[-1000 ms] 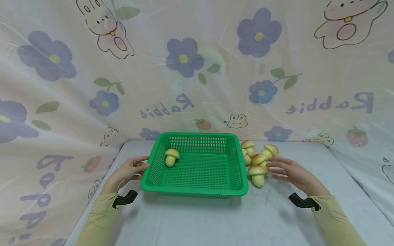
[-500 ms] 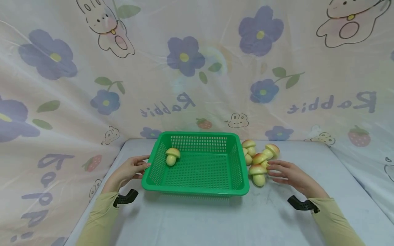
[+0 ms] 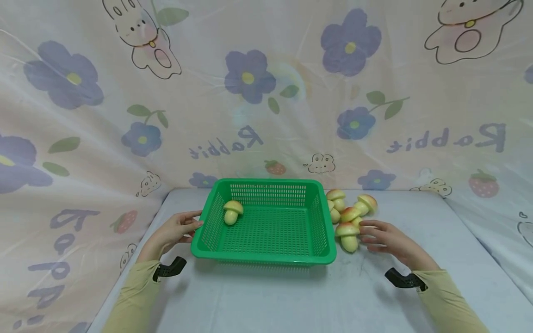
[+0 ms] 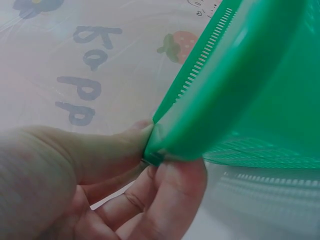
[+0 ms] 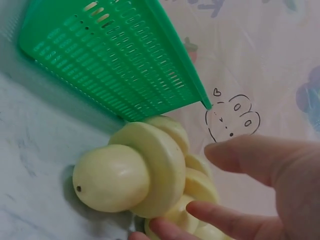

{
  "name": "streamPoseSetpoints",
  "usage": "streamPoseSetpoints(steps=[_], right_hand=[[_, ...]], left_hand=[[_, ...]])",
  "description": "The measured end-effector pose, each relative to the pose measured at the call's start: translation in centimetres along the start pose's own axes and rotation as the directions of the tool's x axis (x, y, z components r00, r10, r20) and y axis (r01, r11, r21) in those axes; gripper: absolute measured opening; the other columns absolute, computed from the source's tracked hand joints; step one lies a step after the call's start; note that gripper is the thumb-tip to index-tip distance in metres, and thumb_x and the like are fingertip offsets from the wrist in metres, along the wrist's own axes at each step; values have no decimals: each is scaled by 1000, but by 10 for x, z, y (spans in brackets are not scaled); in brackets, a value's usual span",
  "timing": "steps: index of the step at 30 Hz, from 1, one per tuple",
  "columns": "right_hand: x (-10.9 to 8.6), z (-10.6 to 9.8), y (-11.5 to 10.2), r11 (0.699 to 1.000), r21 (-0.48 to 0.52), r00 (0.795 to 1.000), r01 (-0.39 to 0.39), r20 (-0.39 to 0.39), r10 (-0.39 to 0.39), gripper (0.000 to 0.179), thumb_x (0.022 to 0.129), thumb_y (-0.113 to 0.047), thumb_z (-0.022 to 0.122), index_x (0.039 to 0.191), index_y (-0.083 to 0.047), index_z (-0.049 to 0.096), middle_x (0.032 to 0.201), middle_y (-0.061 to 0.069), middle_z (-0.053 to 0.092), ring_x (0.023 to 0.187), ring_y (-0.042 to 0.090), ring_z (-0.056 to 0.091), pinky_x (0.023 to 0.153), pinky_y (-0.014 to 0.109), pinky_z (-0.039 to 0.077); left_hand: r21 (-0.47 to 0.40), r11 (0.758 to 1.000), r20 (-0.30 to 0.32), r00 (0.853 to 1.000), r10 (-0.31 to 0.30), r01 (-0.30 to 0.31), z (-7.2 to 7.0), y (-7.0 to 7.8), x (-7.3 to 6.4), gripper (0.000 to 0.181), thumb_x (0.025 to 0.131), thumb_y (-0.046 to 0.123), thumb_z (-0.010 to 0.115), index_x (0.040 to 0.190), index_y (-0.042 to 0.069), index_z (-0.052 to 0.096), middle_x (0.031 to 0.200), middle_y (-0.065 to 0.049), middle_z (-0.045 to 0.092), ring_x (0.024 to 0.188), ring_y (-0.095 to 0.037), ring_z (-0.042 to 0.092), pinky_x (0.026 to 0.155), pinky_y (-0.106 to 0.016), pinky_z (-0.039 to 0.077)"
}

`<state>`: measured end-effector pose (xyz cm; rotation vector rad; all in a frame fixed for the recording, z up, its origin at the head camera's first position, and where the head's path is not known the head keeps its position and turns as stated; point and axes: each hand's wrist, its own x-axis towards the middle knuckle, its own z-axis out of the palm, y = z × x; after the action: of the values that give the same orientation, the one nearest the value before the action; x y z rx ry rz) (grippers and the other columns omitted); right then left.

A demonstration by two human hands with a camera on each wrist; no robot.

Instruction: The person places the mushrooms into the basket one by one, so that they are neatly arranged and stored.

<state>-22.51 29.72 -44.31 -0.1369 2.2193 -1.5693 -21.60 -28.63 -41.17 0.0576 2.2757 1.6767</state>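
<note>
Clearly, in the head view, the left hand [image 3: 171,230] pinches the rim of a green basket [image 3: 263,258] at its nine o'clock. One toy mushroom [image 3: 232,211] stands inside, towards ten o'clock. A cluster of similar mushrooms [image 3: 347,235] sits on the pale table [image 3: 266,300] at the basket's three o'clock, and the right hand [image 3: 393,243], fingers spread loosely, reaches in from four o'clock. In the left wrist view, thumb above and fingers below squeeze the rim. In the right wrist view, thumb and fingers part widely beside the cluster (whether they touch, I cannot tell); the foremost stem points to nine o'clock.
</note>
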Motion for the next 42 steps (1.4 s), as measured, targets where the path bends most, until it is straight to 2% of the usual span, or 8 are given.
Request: streamPoseSetpoints(steps=[7, 13, 22, 27, 34, 42], right_hand=[[1, 8, -2, 998, -27, 998, -54, -27, 53, 67, 97, -39, 56, 143, 4, 34, 138, 27, 43, 114, 35, 55, 87, 42, 51], [1, 12, -5, 997, -27, 997, -74, -25, 74, 68, 97, -40, 56, 143, 3, 33, 137, 26, 44, 117, 37, 53, 89, 46, 49], [5, 15, -5, 997, -52, 999, -50, 0, 50, 69, 98, -39, 55, 143, 7, 30, 132, 26, 48, 116, 38, 53, 90, 48, 48], [9, 19, -5, 995, -79, 998, -59, -22, 58, 70, 96, -40, 57, 141, 8, 33, 128, 22, 53, 112, 34, 56, 88, 46, 50], [13, 26, -8, 992, -119, 999, -47, -32, 44, 72, 95, -41, 59, 140, 10, 34, 130, 24, 51, 110, 33, 57, 87, 45, 50], [15, 35, -15, 984, -164, 996, -65, -78, 52, 73, 93, -42, 61, 138, 10, 37, 126, 22, 53, 103, 28, 58, 83, 44, 52]], left_hand=[[-2, 1000, -2, 1000, -1, 1, 0, 1, 0, 61, 97, 18, 60, 149, 4, 31, 95, -10, 63, 76, -19, 62, 68, -33, 56], [-1, 1000, -8, 1000, -3, 3, 1, 1, 1, 60, 97, 19, 60, 148, 4, 32, 95, -10, 63, 77, -20, 62, 68, -33, 56], [4, 1000, 3, 1000, 9, -9, 0, -3, 1, 60, 97, 19, 59, 149, 3, 31, 96, -11, 63, 76, -18, 63, 68, -34, 56], [0, 1000, -2, 1000, 6, -6, 1, -3, 1, 60, 97, 19, 59, 148, 4, 32, 96, -11, 63, 77, -19, 63, 69, -34, 56], [-4, 1000, -4, 1000, 2, -2, 0, -4, 0, 61, 97, 19, 60, 148, 4, 32, 94, -10, 63, 76, -18, 63, 68, -33, 56], [-10, 1000, 1, 1000, 10, -10, 0, -2, 0, 61, 97, 18, 59, 149, 3, 31, 95, -11, 63, 77, -18, 62, 69, -34, 56]])
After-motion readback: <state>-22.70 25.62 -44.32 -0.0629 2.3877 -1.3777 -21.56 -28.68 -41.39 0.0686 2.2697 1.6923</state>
